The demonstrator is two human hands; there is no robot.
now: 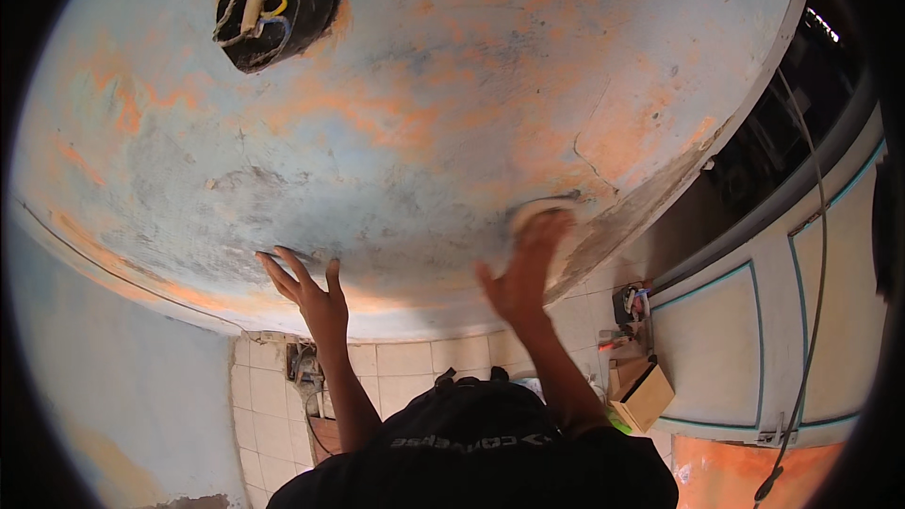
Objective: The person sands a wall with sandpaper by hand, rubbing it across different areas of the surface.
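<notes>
A patchy blue-grey and orange wall (pixel 396 160) rises in front of me. My left hand (pixel 316 297) touches its lower part, fingers spread and the thumb apart, with nothing seen in it. Farther right, near the wall's edge, my right hand (pixel 526 273) is smeared by motion. Its fingers lie over a pale, rounded flat pad (pixel 530 211) held against the wall. Most of that pad is hidden under the fingers, so its exact kind does not show. A thin crack runs down the wall just above it.
An open round electrical box (pixel 273 9) with exposed wires sits high on the left. A loose cable (pixel 818 254) hangs before pale blue-trimmed doors (pixel 716 349). Below lie floor tiles (pixel 405 358), a cardboard box (pixel 646 394) and assorted items.
</notes>
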